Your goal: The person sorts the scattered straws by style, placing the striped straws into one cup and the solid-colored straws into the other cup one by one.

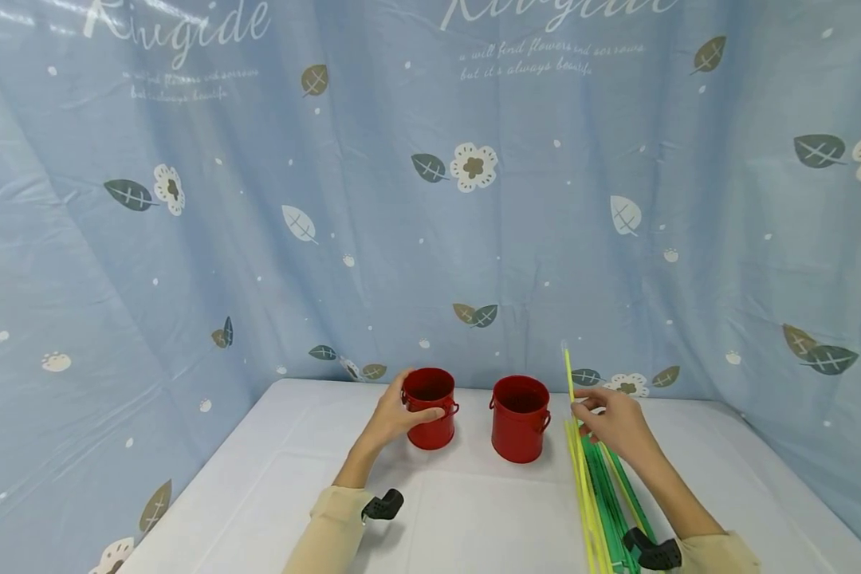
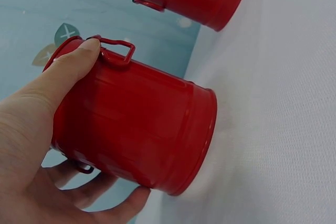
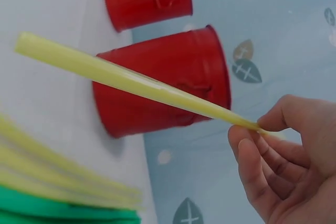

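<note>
My left hand (image 1: pixel 389 416) grips the left red bucket (image 1: pixel 432 434) from its left side. In the left wrist view, the thumb lies by the handle ear (image 2: pixel 118 59) and the other fingers go round the far side. To its right stands a second red bucket (image 1: pixel 520 437), upright and untouched. Between thumb and fingertips, my right hand (image 1: pixel 620 422) pinches one long, thin yellow tube (image 3: pixel 142 85). That tube crosses in front of the second bucket in the right wrist view, apart from the pile below.
Several yellow tubes (image 1: pixel 585 502) and green tubes (image 1: pixel 606 502) lie lengthwise on the right of the white table (image 1: pixel 488 526). A blue printed curtain (image 1: pixel 373 263) hangs behind the table and along its sides.
</note>
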The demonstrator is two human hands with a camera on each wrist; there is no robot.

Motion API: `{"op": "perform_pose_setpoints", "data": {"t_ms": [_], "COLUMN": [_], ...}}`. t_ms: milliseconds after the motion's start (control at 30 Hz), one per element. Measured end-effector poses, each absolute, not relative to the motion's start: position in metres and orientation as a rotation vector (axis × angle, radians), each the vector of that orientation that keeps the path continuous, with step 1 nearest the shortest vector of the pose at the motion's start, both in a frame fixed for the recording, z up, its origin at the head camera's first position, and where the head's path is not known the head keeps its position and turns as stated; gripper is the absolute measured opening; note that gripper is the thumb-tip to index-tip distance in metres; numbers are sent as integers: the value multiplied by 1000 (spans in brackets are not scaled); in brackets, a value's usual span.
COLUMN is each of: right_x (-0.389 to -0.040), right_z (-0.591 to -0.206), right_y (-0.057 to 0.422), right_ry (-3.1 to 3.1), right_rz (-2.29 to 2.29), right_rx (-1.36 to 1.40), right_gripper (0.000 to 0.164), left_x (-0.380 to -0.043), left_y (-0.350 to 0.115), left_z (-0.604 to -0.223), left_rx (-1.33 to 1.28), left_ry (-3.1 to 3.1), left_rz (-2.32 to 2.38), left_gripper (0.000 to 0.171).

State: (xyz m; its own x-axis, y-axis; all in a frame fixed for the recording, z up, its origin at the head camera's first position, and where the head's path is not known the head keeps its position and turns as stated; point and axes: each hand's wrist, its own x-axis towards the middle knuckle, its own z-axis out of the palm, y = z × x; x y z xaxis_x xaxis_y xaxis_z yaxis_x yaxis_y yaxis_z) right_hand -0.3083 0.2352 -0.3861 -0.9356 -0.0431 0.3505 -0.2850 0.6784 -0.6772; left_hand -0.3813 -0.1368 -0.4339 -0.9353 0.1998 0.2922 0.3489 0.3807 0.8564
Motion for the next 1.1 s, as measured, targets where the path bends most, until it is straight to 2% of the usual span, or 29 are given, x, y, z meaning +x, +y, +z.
{"op": "perform_pose_setpoints", "data": {"t_ms": [800,1100], "right_x": [-337,-350], "right_z": [-344,-331], "right_y": [179,155], "right_ry": [-2483,-2476], "right_rz": [1200,1231], "right_rx": [437,451], "right_gripper": [28,31], "left_x": [-381,-381], "left_y": [-137,-138], "left_z": [-435,-434], "left_rx": [-496,-513], "left_ry": [-2496,-2487], "left_rz": [-1598,-1602], "left_gripper": [94,95]}}
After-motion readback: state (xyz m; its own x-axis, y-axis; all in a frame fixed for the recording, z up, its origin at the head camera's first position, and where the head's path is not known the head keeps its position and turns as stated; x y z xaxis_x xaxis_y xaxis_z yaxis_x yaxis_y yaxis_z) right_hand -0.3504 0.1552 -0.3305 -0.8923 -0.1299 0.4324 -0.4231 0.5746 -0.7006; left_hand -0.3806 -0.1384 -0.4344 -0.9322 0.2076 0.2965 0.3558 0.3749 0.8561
